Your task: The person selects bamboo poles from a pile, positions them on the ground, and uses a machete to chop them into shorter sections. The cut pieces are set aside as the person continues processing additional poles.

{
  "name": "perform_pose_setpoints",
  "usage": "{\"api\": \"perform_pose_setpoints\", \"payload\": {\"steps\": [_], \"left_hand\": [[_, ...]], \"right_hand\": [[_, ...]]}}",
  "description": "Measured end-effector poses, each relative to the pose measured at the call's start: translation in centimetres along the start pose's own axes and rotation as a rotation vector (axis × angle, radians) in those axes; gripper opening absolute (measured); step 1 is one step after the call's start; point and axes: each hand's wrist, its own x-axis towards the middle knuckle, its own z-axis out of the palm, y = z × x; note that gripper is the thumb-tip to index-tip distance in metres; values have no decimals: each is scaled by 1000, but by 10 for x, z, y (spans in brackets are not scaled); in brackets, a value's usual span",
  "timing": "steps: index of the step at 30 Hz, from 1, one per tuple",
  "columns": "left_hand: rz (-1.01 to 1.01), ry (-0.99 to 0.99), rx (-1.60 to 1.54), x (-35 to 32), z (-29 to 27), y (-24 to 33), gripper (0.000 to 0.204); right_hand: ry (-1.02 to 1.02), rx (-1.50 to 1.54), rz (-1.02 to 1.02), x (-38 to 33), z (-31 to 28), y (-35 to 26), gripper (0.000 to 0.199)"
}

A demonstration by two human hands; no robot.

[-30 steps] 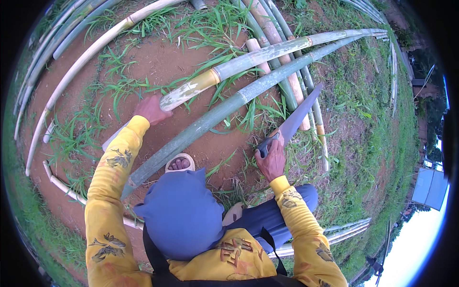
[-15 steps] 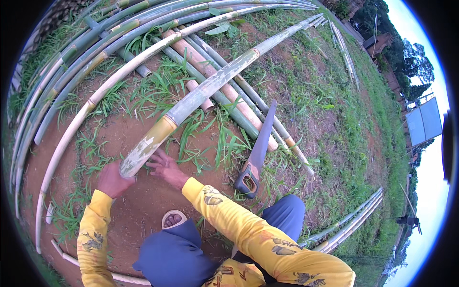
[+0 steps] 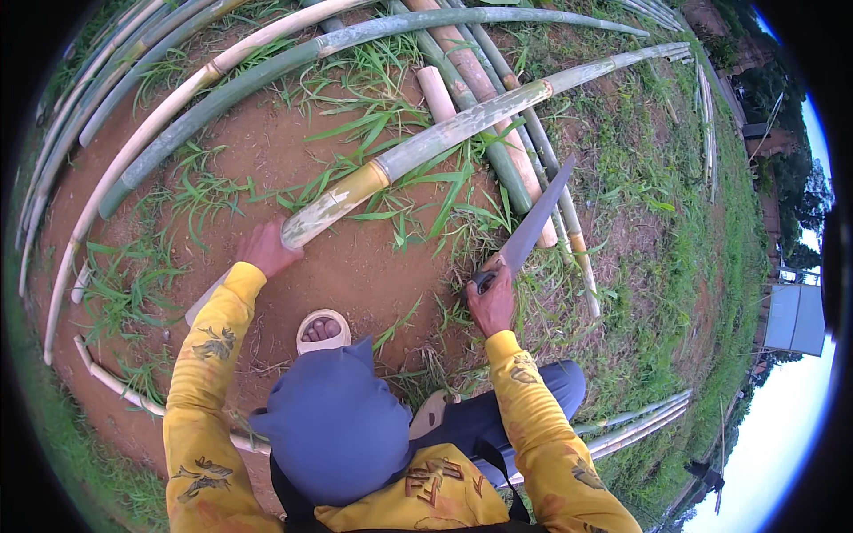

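My left hand point(image 3: 269, 250) is closed at the near cut end of a mottled green bamboo pole point(image 3: 444, 135), with fingers at its lower edge. The pole slants up to the right, crossing over other poles. My right hand point(image 3: 491, 298) is wrapped round the dark handle of a handsaw point(image 3: 537, 218). Its long grey blade points up and to the right, beside the ends of the crossed poles. A pale flat piece point(image 3: 203, 300) shows partly beside my left forearm; its kind is hidden.
A curved green bamboo pole point(image 3: 267, 80) and a pale pole point(image 3: 151, 133) lie at the left. Under the mottled pole are a thick brownish pole point(image 3: 480, 80) and a short pinkish piece point(image 3: 435, 93). More poles point(image 3: 635, 430) lie on grass at the lower right.
My right hand has left the bamboo's end and taken hold of the handsaw. A curved green pole now lies right of the pale pole. The view has shifted.
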Motion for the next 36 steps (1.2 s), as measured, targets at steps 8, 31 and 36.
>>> {"api": "perform_pose_setpoints", "payload": {"steps": [8, 31, 36], "left_hand": [[-22, 65, 14, -16, 5, 22, 57], [-31, 320, 283, 3, 7, 6, 55], [-41, 363, 300, 2, 11, 4, 55]], "right_hand": [[-294, -193, 5, -13, -2, 23, 49], [-341, 591, -286, -78, -117, -66, 17], [-357, 655, -217, -84, -99, -72, 16]]}}
